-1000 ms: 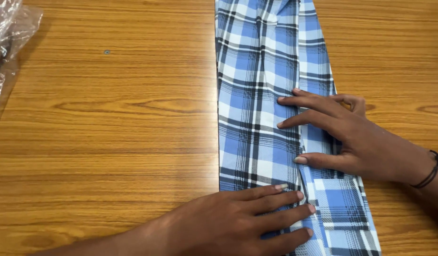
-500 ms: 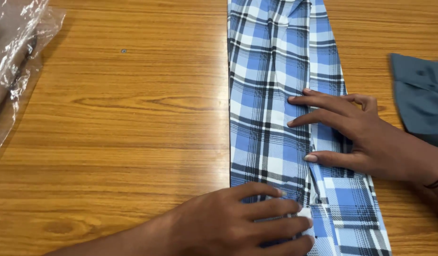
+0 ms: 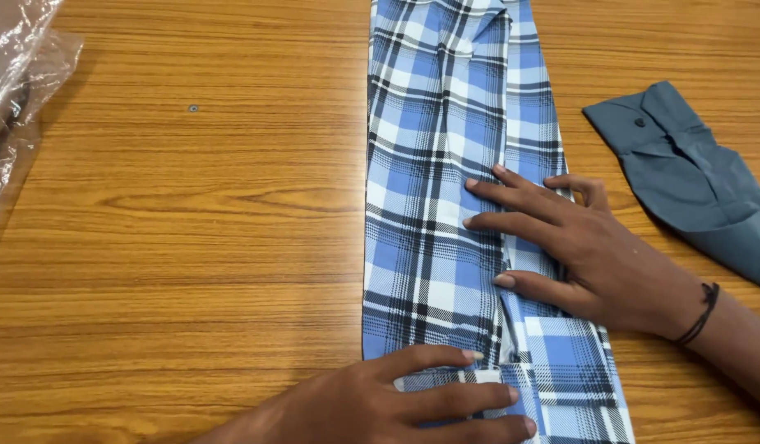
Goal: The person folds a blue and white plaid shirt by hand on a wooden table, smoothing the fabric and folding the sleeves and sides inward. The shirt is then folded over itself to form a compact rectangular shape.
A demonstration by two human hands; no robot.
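Where the blue plaid shirt (image 3: 445, 205) lies folded narrow on the wooden table (image 3: 191, 247), right hand (image 3: 577, 247) presses flat, fingers spread; left hand (image 3: 404, 403) pinches its lower fold.

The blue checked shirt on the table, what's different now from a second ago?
The left hand curled its fingers and pinched up the near edge of the folded blue checked cotton shirt. A grey-blue fabric sleeve came into view at the right. The right hand stayed flat on the shirt, on the wooden table.
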